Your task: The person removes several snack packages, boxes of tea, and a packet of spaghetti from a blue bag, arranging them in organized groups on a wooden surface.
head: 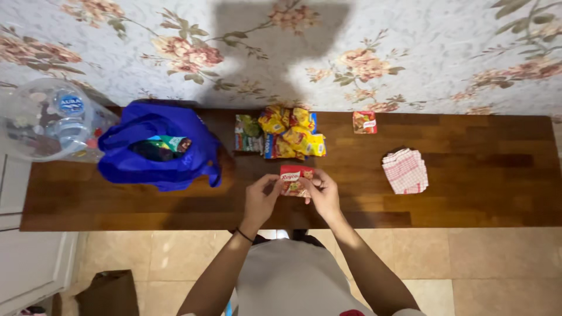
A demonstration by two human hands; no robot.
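Seen from above, a wooden tabletop (480, 199) against floral wallpaper carries, from the left, a clear plastic bag of bottles (50, 120), an open blue cloth bag (158, 152) and a pile of yellow seasoning sachets (290, 133); at the front edge the left hand (261, 196) and right hand (321, 192) pinch a small red sachet (294, 179) between closed fingertips; further right lie another red sachet (365, 122) and a folded red-checked cloth (405, 171).

- The small red sachet (295, 180) is a flat packet with a white label band and a picture below it, its printed face up.
- It is pinched at its two side edges, the left hand (261, 199) on its left edge and the right hand (322, 193) on its right edge.
- It sits between both grips, low over the wooden table (480, 199).
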